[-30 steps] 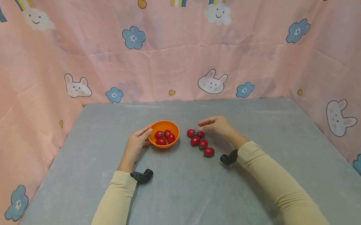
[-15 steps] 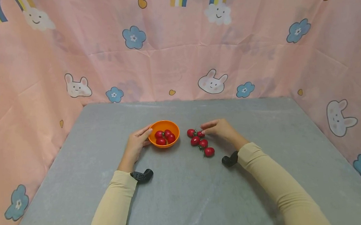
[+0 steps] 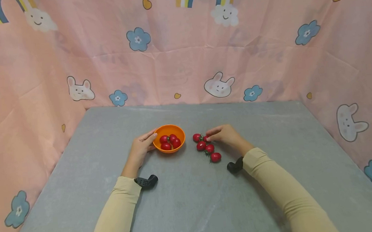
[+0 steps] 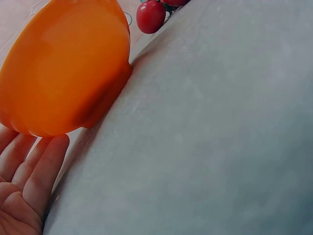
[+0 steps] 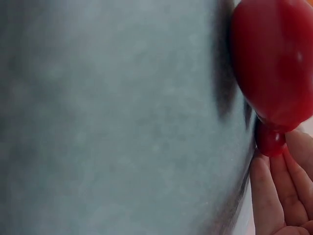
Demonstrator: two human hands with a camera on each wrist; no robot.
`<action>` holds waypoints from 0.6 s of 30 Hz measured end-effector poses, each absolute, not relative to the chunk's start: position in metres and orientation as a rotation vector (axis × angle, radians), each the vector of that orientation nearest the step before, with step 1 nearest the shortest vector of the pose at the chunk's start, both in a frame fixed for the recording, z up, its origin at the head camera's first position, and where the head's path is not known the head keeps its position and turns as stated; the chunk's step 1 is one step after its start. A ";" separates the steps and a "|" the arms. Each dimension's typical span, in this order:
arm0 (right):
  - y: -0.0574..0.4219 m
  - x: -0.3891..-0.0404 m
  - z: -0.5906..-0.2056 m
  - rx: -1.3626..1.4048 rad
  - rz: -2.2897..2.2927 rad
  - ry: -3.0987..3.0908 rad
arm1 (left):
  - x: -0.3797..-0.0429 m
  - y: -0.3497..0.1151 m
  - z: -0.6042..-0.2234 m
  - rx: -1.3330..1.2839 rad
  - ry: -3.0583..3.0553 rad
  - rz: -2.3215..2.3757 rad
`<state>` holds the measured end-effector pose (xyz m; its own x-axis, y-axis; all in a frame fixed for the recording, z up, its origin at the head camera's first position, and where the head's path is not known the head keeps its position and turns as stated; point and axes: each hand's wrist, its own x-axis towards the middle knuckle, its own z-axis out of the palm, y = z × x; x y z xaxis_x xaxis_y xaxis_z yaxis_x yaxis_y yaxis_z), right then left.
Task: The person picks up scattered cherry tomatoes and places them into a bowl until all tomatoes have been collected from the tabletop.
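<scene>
Head view: the left hand [image 3: 139, 149] has an orange bowl [image 3: 168, 130] gripped by the side, thumb at the rim, the other fingers partly hidden behind it. I count four cherry tomatoes [image 3: 166, 146] in there, all huddled at the bottom. Just right of the bowl, five more cherry tomatoes [image 3: 216, 157] sit on the grey worktop [image 3: 179, 204] in a sort of zigzag. The right hand [image 3: 227, 136] is pinching one of the back two, and its fingertips cover part of it. Two beige sleeves [image 3: 115, 214], two black wrist cameras [image 3: 147, 182], and a pink printed cloth [image 3: 182, 65] all round.

Left wrist view: bowl's outside only, top cut off, so you can't see what's in it. Fingers touch its side; the thumb's out of sight. Just two tomatoes poke in up top, the second mostly cropped.

Right wrist view: one tomato up close, chopped by the right edge and blocking loads. Past it, a second one is held between thumb and fingers.
</scene>
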<state>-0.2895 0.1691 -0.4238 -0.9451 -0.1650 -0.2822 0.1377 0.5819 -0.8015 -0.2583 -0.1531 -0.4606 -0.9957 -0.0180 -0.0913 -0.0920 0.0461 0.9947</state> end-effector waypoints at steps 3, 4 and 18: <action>0.168 -0.290 -0.425 0.008 -1.303 2.492 | -0.258 -0.152 -0.461 -0.118 2.237 2.134; 0.168 -0.289 -0.425 0.017 -1.303 2.494 | -0.258 -0.152 -0.461 -0.119 2.239 2.132; 0.170 -0.290 -0.401 0.035 -1.413 2.514 | -0.257 -0.151 -0.459 -0.117 2.234 2.136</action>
<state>-0.2901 0.1701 -0.4015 -0.9667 -0.1040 -0.2340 0.1458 0.5277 -0.8368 -0.2570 -0.1510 -0.4586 -0.9959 -0.0211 -0.0877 -0.0886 0.0440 0.9951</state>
